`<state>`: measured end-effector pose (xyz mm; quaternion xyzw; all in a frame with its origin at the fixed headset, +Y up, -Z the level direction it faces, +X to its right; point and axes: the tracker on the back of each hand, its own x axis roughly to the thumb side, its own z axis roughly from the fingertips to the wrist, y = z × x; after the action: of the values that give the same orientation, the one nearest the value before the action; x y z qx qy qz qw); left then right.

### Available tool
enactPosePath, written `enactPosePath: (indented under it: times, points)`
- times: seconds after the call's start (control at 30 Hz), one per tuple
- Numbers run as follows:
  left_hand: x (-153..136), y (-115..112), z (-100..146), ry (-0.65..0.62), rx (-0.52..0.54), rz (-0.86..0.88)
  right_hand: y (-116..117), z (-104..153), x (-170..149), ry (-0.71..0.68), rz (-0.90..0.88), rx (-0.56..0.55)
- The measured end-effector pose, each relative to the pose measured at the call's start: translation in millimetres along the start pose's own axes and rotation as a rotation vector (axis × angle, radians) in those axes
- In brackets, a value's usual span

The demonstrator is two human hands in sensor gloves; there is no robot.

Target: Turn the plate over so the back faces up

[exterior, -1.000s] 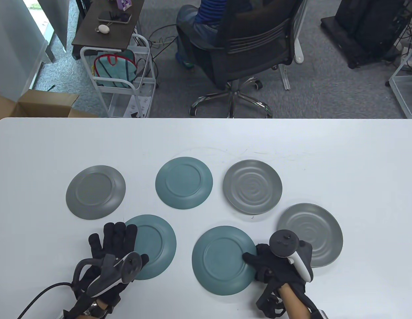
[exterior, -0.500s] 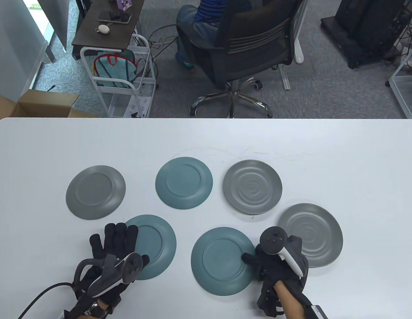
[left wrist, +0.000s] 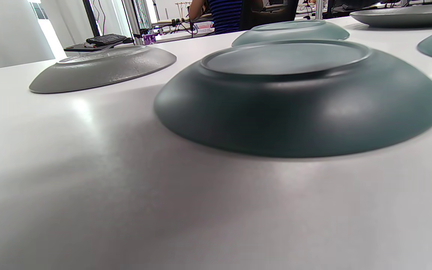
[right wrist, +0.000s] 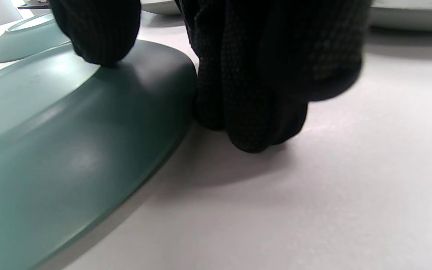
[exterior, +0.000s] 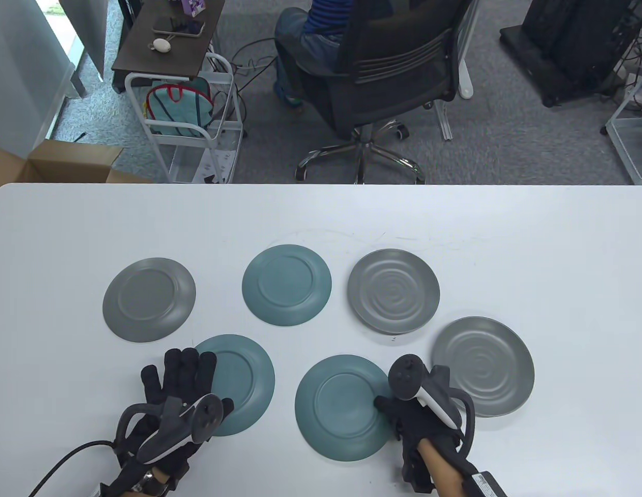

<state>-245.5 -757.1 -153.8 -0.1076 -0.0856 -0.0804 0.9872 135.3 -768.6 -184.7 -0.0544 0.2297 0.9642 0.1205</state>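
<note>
Six plates lie on the white table [exterior: 559,248]. The near teal plate [exterior: 341,406] lies back up. My right hand [exterior: 392,406] holds its right rim. In the right wrist view the thumb [right wrist: 96,33] rests on top of the teal plate [right wrist: 51,150], and the curled fingers [right wrist: 261,82] press against its edge and touch the table. My left hand [exterior: 181,375] lies flat with fingers spread over the left rim of another teal plate [exterior: 243,383], also back up. That plate shows in the left wrist view [left wrist: 298,97], where no fingers appear.
A grey plate [exterior: 149,299] and a teal plate [exterior: 286,284] lie back up further back. Two grey plates lie face up with ripple patterns, one in the middle row [exterior: 393,297] and one at the right [exterior: 484,366]. Beyond the table's far edge are an office chair [exterior: 383,77] and a cart [exterior: 191,124].
My right hand has shifted left and turned, and the near teal plate has slid slightly left with it. My left hand has barely moved.
</note>
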Motion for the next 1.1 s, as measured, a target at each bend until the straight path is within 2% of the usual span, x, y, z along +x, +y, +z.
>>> enactPosePath:
  times: [0.13, 0.33, 0.47, 0.63, 0.87, 1.0, 1.1]
  points:
    - [0, 0, 0, -0.001, 0.001, 0.0, 0, 1, 3, -0.009, 0.051, -0.01]
    - [1, 0, 0, -0.001, 0.001, 0.0, -7, 6, 3, -0.037, 0.013, -0.034]
    - [1, 0, 1, -0.001, 0.006, 0.0, -17, 12, 4, -0.077, -0.002, -0.061]
    - [1, 1, 1, -0.002, 0.017, -0.007, -42, 22, -1, -0.103, -0.034, -0.143]
    - [2, 0, 1, -0.002, 0.02, -0.011, -78, 35, -27, -0.054, -0.067, -0.31]
    - [2, 0, 1, -0.002, 0.017, -0.015, -80, 33, -46, 0.012, -0.045, -0.307]
    - [2, 0, 1, -0.002, 0.017, -0.015, -71, 27, -62, 0.068, -0.045, -0.277]
